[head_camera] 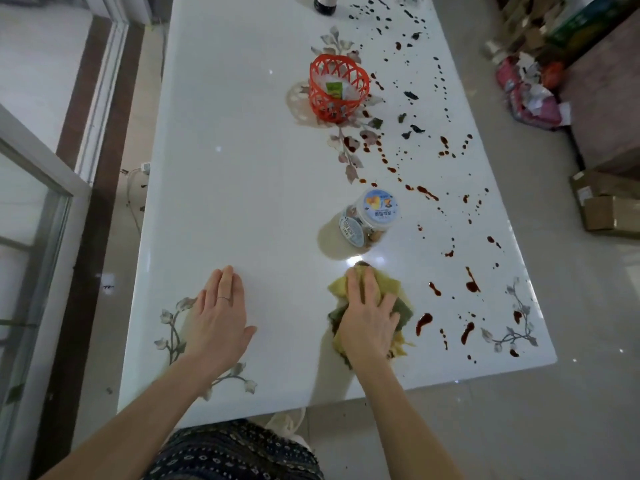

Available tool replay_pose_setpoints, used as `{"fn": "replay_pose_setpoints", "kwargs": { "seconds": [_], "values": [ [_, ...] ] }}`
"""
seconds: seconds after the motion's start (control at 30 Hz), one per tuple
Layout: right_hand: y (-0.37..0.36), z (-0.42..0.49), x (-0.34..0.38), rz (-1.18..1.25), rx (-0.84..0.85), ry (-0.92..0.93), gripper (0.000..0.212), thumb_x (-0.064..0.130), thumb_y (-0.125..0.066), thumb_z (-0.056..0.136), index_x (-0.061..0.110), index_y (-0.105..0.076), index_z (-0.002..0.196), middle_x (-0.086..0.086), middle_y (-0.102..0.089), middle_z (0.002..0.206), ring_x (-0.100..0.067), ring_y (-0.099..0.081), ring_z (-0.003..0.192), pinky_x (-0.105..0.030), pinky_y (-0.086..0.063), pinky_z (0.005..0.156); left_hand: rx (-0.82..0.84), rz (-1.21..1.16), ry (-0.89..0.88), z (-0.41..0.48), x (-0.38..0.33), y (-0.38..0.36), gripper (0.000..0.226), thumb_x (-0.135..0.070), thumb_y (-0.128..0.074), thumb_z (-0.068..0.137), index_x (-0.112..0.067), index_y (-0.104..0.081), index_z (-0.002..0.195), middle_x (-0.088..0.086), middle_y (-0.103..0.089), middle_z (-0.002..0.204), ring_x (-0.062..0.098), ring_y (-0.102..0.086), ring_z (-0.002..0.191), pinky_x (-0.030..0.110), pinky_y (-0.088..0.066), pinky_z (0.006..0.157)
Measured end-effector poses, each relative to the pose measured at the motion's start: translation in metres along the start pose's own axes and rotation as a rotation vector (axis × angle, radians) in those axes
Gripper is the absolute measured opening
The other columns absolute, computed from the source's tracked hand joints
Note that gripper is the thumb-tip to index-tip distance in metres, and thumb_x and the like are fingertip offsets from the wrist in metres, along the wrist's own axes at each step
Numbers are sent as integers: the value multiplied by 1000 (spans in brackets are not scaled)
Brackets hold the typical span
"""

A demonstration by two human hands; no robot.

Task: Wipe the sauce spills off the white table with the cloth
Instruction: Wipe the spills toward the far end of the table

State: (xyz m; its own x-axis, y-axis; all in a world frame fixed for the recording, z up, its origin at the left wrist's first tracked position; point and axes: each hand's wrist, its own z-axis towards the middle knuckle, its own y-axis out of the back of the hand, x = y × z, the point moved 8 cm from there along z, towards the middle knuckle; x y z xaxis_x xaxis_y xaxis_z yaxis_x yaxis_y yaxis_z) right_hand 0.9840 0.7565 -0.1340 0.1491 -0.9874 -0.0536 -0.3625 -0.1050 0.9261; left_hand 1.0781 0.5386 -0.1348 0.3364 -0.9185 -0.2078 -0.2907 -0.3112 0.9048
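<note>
My right hand (pixel 369 315) presses flat, fingers spread, on a crumpled yellow and green cloth (pixel 401 301) near the front of the white table (pixel 242 188). Dark red sauce spills (pixel 423 323) lie just right of the cloth and run in drops and streaks up the table's right side to the far end. My left hand (pixel 218 313), wearing a ring, rests flat and open on bare tabletop at the front left, holding nothing.
A clear plastic jar with a blue lid (pixel 369 216) lies just beyond the cloth. An orange lattice basket (pixel 337 88) stands mid-table and a dark bottle (pixel 325 2) at the far end. Cardboard boxes (pixel 606 202) and litter sit on the floor to the right.
</note>
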Motion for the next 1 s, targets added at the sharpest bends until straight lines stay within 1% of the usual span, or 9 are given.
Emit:
{"fn": "replay_pose_setpoints", "kwargs": {
  "seconds": [0.1, 0.27, 0.43, 0.53, 0.6, 0.7, 0.77, 0.9, 1.0],
  "values": [
    [-3, -8, -2, -50, -18, 98, 73, 30, -43, 100, 39, 5, 155, 8, 10, 164, -37, -11, 139, -51, -33, 107, 4, -7, -5, 0, 0, 0, 90, -45, -52, 88, 2, -1, 145, 18, 9, 155, 33, 8, 143, 42, -11, 117],
    [2, 4, -21, 9, -18, -75, 77, 28, -47, 97, 37, 2, 155, 5, 9, 164, -35, -20, 132, -49, -34, 104, 23, 28, -2, -2, 0, 0, 90, -47, -47, 90, 1, 5, 145, 17, 12, 154, 32, 10, 143, 40, -8, 118],
    [-13, -22, -17, 0, -82, 81, 73, 28, -43, 97, 39, -2, 156, 6, 1, 165, -37, -20, 135, -54, -36, 103, 11, 19, -5, 0, -1, 1, 89, -46, -48, 90, 1, 4, 145, 17, 12, 154, 32, 10, 143, 40, -8, 118],
    [-10, -6, -40, 17, -88, -61, 71, 28, -43, 98, 37, -3, 156, 4, 1, 165, -35, -22, 132, -52, -36, 102, 1, 17, -11, -1, 0, 1, 90, -46, -50, 89, 1, 2, 145, 17, 9, 154, 33, 8, 143, 40, -9, 117],
    [-14, -16, -29, 39, -101, -77, 74, 28, -49, 95, 36, -9, 157, 3, -3, 164, -36, -24, 129, -54, -38, 100, -1, 14, -6, -1, 1, 1, 90, -46, -50, 89, 1, 2, 145, 17, 9, 154, 33, 7, 143, 41, -10, 117],
    [-24, -44, -18, 23, -156, 55, 76, 28, -57, 85, 34, -25, 154, 1, -23, 160, -39, -35, 123, -58, -46, 91, 0, 14, -13, 0, 0, 1, 91, -46, -51, 89, 2, 2, 145, 17, 8, 154, 33, 7, 143, 41, -10, 117],
    [-24, -37, -31, 27, -148, 85, 71, 29, -52, 90, 36, -22, 154, 2, -21, 161, -38, -34, 127, -57, -44, 94, -4, 13, -20, 0, -1, 1, 91, -45, -52, 88, 3, 0, 145, 18, 7, 154, 34, 7, 143, 42, -10, 117],
    [-19, -29, -42, 55, -168, -90, 72, 29, -55, 91, 35, -22, 155, 1, -17, 163, -39, -31, 129, -55, -42, 94, 7, 30, -17, 1, 0, 0, 89, -46, -51, 88, 3, -1, 145, 18, 7, 154, 34, 6, 143, 42, -11, 117],
    [-29, -55, -25, 53, -206, 63, 76, 28, -65, 81, 34, -36, 151, 0, -32, 158, -41, -40, 121, -55, -48, 83, 5, 18, -2, 2, 0, 0, 89, -45, -52, 88, 3, -2, 145, 18, 6, 154, 33, 6, 143, 42, -11, 117]
  ]
}}
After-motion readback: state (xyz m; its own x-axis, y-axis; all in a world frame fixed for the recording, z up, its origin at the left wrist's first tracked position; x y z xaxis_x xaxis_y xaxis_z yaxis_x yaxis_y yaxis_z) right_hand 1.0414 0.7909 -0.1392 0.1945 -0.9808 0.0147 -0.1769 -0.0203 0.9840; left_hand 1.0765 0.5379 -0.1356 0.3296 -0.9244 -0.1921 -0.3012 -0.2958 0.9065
